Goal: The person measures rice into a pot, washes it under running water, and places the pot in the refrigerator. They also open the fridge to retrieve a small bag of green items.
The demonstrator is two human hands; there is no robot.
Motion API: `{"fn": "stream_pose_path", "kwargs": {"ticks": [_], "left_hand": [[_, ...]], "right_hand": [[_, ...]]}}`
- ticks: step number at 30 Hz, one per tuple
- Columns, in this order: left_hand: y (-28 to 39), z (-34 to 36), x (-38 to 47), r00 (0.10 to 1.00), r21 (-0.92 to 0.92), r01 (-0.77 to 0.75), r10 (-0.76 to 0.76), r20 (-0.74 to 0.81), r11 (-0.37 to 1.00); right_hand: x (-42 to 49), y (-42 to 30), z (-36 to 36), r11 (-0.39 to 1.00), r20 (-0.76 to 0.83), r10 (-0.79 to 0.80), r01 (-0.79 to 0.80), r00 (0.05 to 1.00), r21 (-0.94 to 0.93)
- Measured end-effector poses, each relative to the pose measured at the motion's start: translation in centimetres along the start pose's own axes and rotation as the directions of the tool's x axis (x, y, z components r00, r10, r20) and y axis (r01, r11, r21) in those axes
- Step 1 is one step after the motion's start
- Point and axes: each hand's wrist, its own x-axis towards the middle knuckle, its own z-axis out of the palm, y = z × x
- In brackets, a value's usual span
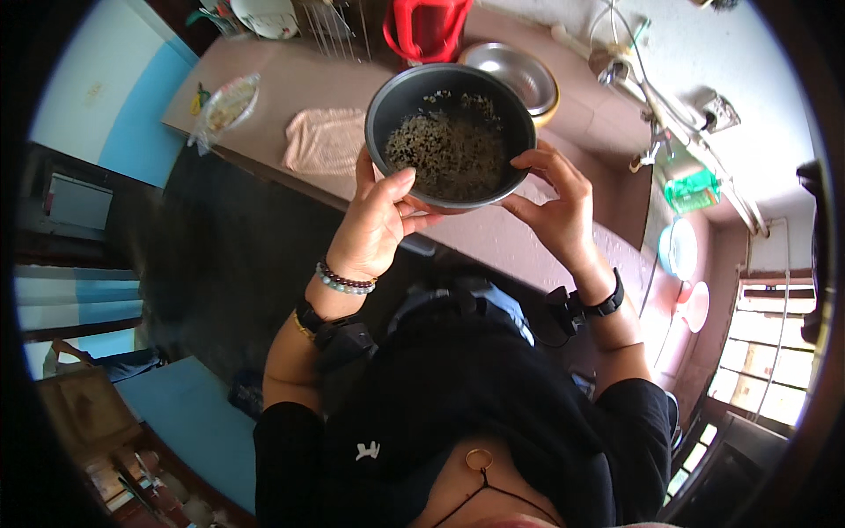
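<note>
Both hands hold up a dark round inner cooking pot (379, 112) above the counter's front edge. Mixed light and dark grains (439, 148), apparently wet, lie in its bottom. My left hand (376, 224) grips the pot's near left side, thumb at the rim and fingers underneath. At the near right rim, my right hand (558, 198) has its fingers on the edge and its thumb below. Behind the pot, partly hidden by it, a metal bowl (521, 76) rests in a yellow one. A pinkish cloth (323, 142) lies on the counter just left of the pot.
The tiled counter (277, 72) carries a plastic-wrapped item (228, 109), scissors (199, 99) and a red plastic container (429, 30). A sink basin (610, 191) lies to the right under a wall tap (650, 148). Farther right are a green bottle (693, 191) and plastic basins (678, 249).
</note>
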Motion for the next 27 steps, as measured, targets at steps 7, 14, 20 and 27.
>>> {"fn": "stream_pose_path", "kwargs": {"ticks": [7, 14, 20, 27], "left_hand": [[-7.2, -3.5, -1.4, 0.959, -0.081, 0.241, -0.250, -0.137, 0.967], [-6.6, -3.8, -2.7, 0.959, 0.088, 0.105, -0.078, -0.272, 0.991], [-4.4, -5.3, -4.5, 0.902, 0.157, 0.207, -0.126, -0.414, 0.966], [-4.1, -7.4, -5.7, 0.961, -0.071, 0.019, -0.038, -0.276, 0.997]], "right_hand": [[-7.7, 3.2, 3.7, 0.974, 0.074, 0.219, -0.222, 0.973, 0.041], [-8.2, 4.4, 5.8, 0.958, 0.169, 0.195, -0.225, 0.966, 0.179], [-8.3, 4.3, 9.4, 0.903, 0.316, 0.252, -0.340, 0.915, 0.263], [-5.9, 2.9, 8.7, 0.959, 0.214, 0.056, -0.112, 0.975, 0.259]]}}
